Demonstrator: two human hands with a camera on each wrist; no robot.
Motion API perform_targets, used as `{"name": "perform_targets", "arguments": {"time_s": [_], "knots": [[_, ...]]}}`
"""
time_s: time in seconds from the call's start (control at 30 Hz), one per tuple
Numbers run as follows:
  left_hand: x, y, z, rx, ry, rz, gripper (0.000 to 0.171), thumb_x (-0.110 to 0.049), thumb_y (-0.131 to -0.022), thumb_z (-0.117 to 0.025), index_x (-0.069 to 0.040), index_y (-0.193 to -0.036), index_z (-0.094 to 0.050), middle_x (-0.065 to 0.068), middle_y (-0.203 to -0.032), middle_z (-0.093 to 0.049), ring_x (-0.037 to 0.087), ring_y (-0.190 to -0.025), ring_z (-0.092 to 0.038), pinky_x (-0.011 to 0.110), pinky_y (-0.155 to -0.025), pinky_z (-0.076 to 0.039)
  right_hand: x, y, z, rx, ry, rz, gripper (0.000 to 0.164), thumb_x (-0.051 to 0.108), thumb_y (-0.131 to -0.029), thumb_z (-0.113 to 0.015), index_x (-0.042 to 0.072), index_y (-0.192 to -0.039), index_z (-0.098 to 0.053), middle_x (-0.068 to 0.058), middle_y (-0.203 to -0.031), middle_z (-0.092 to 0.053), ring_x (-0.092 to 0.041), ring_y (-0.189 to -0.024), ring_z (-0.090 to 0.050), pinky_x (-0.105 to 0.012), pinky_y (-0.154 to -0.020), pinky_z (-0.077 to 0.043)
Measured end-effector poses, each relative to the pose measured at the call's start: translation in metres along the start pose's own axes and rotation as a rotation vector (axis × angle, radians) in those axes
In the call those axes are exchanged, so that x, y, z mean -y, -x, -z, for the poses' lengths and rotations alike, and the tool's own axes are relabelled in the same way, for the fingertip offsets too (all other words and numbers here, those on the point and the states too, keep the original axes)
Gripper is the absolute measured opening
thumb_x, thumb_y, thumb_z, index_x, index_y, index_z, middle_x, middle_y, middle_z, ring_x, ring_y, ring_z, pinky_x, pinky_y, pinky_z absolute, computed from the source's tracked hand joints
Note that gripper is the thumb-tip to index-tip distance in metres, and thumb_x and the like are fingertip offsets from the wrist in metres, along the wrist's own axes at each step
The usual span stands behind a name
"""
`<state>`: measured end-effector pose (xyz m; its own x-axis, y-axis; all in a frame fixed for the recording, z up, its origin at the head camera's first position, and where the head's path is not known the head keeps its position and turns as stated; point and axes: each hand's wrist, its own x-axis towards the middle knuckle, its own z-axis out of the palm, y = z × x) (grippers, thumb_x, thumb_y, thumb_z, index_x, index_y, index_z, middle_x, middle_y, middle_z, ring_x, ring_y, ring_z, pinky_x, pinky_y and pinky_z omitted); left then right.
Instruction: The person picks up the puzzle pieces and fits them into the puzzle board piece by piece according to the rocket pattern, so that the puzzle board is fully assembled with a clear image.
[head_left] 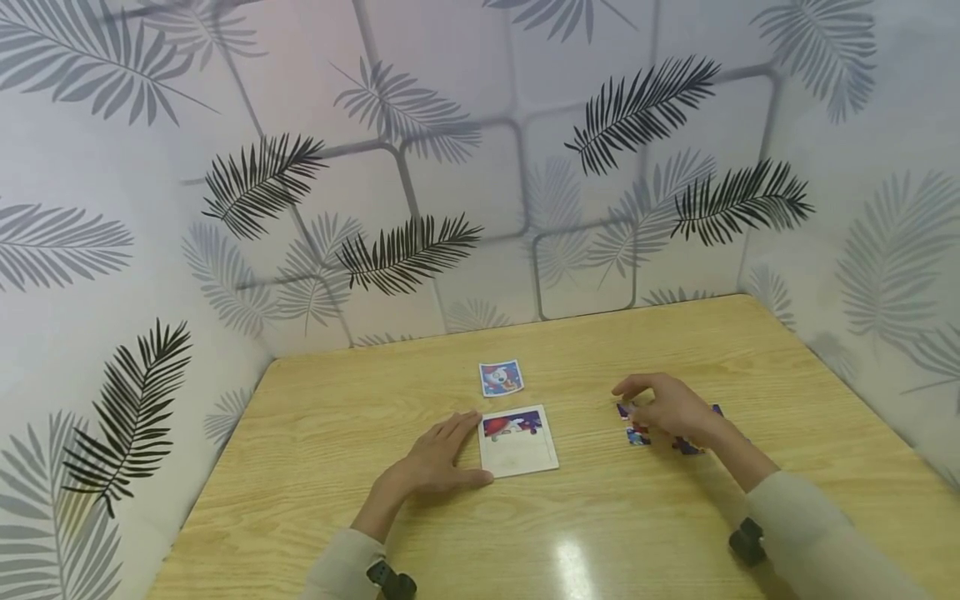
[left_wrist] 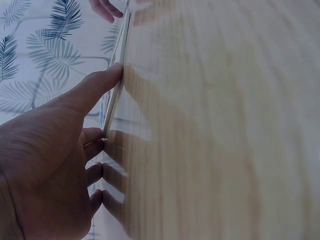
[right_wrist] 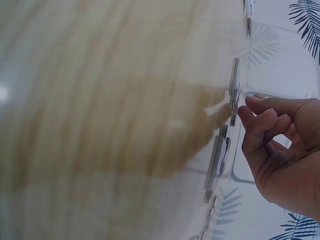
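- Left hand (head_left: 438, 458) is touching puzzle frame (head_left: 519, 457), fingers extended;
- right of frame, right hand (head_left: 669, 408) is curling over pieces (head_left: 638, 436), grip unclear;
- apparently selecting; next likely needing a pinch.

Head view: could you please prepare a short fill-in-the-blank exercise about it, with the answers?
The left hand touches the ____ (left or right) side of the puzzle tray.
Assembled pieces fill the tray's ____ (near or far) part.
Loose pieces lie to the tray's ____ (left or right), by the right hand.

Missing words: left; far; right.
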<state>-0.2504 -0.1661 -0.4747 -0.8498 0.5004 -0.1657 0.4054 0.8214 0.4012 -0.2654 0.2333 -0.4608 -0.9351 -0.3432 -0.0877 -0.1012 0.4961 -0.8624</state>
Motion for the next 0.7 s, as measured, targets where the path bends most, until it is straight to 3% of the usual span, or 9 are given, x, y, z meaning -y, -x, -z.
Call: {"name": "perform_targets", "arguments": {"time_s": [0.07, 0.13, 0.3, 0.7], "knots": [[-0.0004, 0.0006, -0.0002, 0.0, 0.002, 0.001, 0.096, -0.06, -0.087, -0.067, -0.019, -0.16, -0.021, 0.007, -0.167, -0.023, 0.037, -0.154, -0.019, 0.057, -0.123, -0.02, -0.0009, 0.0, 0.0021, -0.011, 0.024, 0.017, 0.037, -0.001, -0.097, -0.056, -0.002, -0.134, -0.056, -0.029, -0.132, -0.053, -0.021, -0.07, -0.064, -0.021, -0.041, -0.035], [-0.0004, 0.0007, -0.0006, 0.0, 0.001, 0.001, 0.096, -0.061, -0.087, -0.067, -0.019, -0.16, -0.021, 0.006, -0.167, -0.022, 0.036, -0.154, -0.019, 0.057, -0.124, -0.02, -0.0015, -0.0008, 0.0038, -0.025, 0.076, 0.034, 0.034, 0.002, -0.098, -0.058, -0.002, -0.132, -0.058, -0.029, -0.13, -0.055, -0.016, -0.064, -0.061, -0.021, -0.042, -0.035], [0.0018, -0.0008, -0.0025, 0.004, -0.007, 0.001, 0.095, -0.061, -0.087, -0.066, -0.019, -0.16, -0.022, 0.006, -0.167, -0.022, 0.035, -0.154, -0.019, 0.057, -0.124, -0.02, -0.0032, -0.0033, 0.006, -0.043, 0.181, 0.052, 0.032, 0.001, -0.094, -0.062, -0.001, -0.126, -0.063, -0.027, -0.125, -0.06, -0.006, -0.046, -0.035, -0.021, -0.043, -0.036], [0.005, -0.0022, -0.0059, 0.007, 0.004, 0.011, 0.096, -0.063, -0.087, -0.065, -0.021, -0.161, -0.02, 0.004, -0.168, -0.02, 0.033, -0.155, -0.016, 0.057, -0.125, -0.017, -0.0078, -0.0086, 0.0053, -0.064, 0.25, 0.085, 0.036, -0.009, -0.083, -0.065, 0.001, -0.117, -0.069, -0.022, -0.115, -0.065, -0.007, -0.049, -0.032, -0.02, -0.045, -0.033]]}}
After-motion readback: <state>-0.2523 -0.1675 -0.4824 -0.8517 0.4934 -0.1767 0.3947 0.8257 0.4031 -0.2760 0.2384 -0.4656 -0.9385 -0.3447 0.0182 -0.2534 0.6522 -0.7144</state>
